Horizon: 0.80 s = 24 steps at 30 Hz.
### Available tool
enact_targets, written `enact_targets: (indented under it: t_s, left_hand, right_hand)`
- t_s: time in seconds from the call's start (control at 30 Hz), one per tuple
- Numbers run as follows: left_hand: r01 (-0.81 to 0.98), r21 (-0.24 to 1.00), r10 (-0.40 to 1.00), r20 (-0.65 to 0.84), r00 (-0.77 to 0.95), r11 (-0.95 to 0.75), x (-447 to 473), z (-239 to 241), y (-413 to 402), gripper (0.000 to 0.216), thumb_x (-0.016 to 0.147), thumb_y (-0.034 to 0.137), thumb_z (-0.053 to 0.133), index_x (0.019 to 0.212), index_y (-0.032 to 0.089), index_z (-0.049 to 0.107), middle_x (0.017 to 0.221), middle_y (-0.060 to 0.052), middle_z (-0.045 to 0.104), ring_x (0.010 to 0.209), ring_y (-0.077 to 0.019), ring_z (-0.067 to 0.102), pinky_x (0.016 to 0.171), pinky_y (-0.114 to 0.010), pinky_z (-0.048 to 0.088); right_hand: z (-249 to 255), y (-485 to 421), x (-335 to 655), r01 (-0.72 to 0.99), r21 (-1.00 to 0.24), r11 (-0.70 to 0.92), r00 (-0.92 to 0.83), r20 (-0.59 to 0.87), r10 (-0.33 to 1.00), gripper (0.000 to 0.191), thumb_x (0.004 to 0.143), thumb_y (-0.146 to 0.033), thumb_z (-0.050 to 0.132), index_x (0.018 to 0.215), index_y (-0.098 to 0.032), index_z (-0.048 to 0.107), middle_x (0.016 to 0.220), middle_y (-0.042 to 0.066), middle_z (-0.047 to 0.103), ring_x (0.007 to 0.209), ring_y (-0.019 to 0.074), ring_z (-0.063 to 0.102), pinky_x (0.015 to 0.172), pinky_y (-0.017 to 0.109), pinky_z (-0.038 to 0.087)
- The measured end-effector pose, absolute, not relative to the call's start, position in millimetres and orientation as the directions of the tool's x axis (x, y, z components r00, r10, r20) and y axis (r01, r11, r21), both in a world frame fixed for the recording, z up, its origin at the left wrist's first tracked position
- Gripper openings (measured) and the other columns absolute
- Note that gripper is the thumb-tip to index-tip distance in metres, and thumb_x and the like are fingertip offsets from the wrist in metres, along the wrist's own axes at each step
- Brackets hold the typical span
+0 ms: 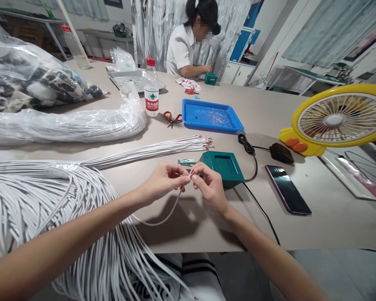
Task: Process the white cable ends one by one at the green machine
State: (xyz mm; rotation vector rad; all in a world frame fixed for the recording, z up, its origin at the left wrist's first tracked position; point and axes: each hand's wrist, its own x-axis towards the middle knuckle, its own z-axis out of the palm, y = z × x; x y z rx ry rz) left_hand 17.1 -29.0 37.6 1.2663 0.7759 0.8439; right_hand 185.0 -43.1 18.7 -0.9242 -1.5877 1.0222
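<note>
Both hands meet over the table at the tip of one white cable. My left hand pinches it close to its end, between thumb and forefinger. Fingertips of my right hand are closed on the very end of the same cable, where a bit of red shows. The cable curves down and left toward a large bundle of white cables. Right behind my hands stands a green box-shaped device with a recessed top, partly hidden by my right hand. A pale green tool lies beside it.
Cables with red ends lie behind my left hand. Beyond are a blue tray with scraps, red-handled scissors and a bottle. At right are a phone and a yellow fan. A person works across the table.
</note>
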Motion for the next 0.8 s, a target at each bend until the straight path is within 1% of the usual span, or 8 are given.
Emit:
enact_targets:
  t_s: [0.13,0.27,0.37,0.47,0.57,0.63,0.7,0.8]
  left_hand:
    - [-0.085,0.992,0.848,-0.034,0.529,0.093,17.1,35.3,-28.9,0.025,0.076,0.033,0.069,0.071,0.009,0.064,0.060,-0.001,0.057,0.053,-0.0088,0.051,0.053,-0.022,0.042]
    - [-0.068,0.998,0.819,0.031,0.573,0.010,16.7,33.2,-30.5,0.029,0.082,0.035,0.062,0.070,0.008,0.064,0.059,-0.002,0.057,0.052,-0.0094,0.051,0.053,-0.023,0.042]
    - [-0.111,0.993,0.831,0.086,0.549,-0.030,16.5,35.8,-31.2,0.027,0.082,0.033,0.062,0.072,0.009,0.064,0.060,-0.003,0.058,0.054,-0.0100,0.053,0.054,-0.023,0.043]
    - [-0.111,0.993,0.870,0.084,0.486,-0.034,16.8,40.3,-31.0,0.026,0.078,0.033,0.067,0.071,0.008,0.064,0.058,-0.003,0.059,0.053,-0.0103,0.053,0.053,-0.022,0.043]
    - [-0.088,0.996,0.884,0.045,0.465,-0.005,17.2,42.0,-30.6,0.028,0.073,0.034,0.071,0.068,0.008,0.065,0.055,-0.003,0.058,0.051,-0.0095,0.052,0.051,-0.022,0.041]
    - [-0.107,0.994,0.882,0.031,0.471,0.022,17.0,41.2,-30.7,0.029,0.071,0.035,0.073,0.067,0.008,0.064,0.054,-0.002,0.057,0.049,-0.0083,0.050,0.049,-0.021,0.039]
    - [-0.138,0.989,0.879,0.024,0.477,0.048,16.3,39.9,-30.7,0.029,0.070,0.036,0.074,0.065,0.008,0.064,0.054,-0.001,0.056,0.048,-0.0072,0.048,0.048,-0.020,0.037]
    - [-0.165,0.981,0.873,-0.006,0.487,0.098,15.2,38.6,-30.6,0.029,0.069,0.036,0.075,0.065,0.010,0.063,0.054,0.001,0.054,0.048,-0.0066,0.046,0.047,-0.020,0.033]
  right_hand:
    - [18.5,-43.7,186.0,0.123,-0.913,0.389,-0.212,0.359,0.909,0.013,0.086,-0.021,0.053,0.074,-0.018,0.054,0.080,0.001,0.051,0.071,0.0118,0.051,0.054,0.022,0.042]
    - [20.8,-45.5,186.7,0.166,-0.867,0.469,-0.227,0.429,0.874,0.011,0.086,-0.017,0.051,0.075,-0.019,0.052,0.080,0.001,0.051,0.072,0.0123,0.051,0.055,0.022,0.043]
    - [21.9,-46.0,187.8,0.228,-0.815,0.533,-0.230,0.487,0.843,0.012,0.085,-0.014,0.051,0.075,-0.019,0.052,0.079,0.002,0.051,0.073,0.0132,0.051,0.058,0.024,0.044]
    - [21.8,-45.7,188.8,0.273,-0.774,0.571,-0.172,0.545,0.820,0.012,0.085,-0.013,0.050,0.075,-0.019,0.051,0.078,0.001,0.050,0.072,0.0135,0.050,0.058,0.025,0.043]
    - [21.3,-45.7,188.6,0.285,-0.746,0.602,-0.105,0.600,0.793,0.009,0.084,-0.012,0.052,0.086,-0.020,0.056,0.084,0.003,0.051,0.076,0.0146,0.051,0.058,0.025,0.045]
    - [20.5,-45.8,187.9,0.301,-0.710,0.636,-0.107,0.638,0.763,0.019,0.083,-0.012,0.056,0.099,-0.022,0.058,0.090,0.004,0.052,0.081,0.0156,0.053,0.059,0.026,0.047]
    - [19.2,-45.5,187.3,0.311,-0.676,0.668,-0.134,0.665,0.735,0.029,0.082,-0.011,0.058,0.108,-0.023,0.058,0.095,0.005,0.053,0.083,0.0159,0.054,0.058,0.026,0.049]
    - [17.0,-44.5,187.2,0.317,-0.645,0.695,-0.150,0.690,0.708,0.030,0.082,-0.012,0.059,0.109,-0.025,0.060,0.096,0.005,0.056,0.083,0.0157,0.054,0.058,0.026,0.049]
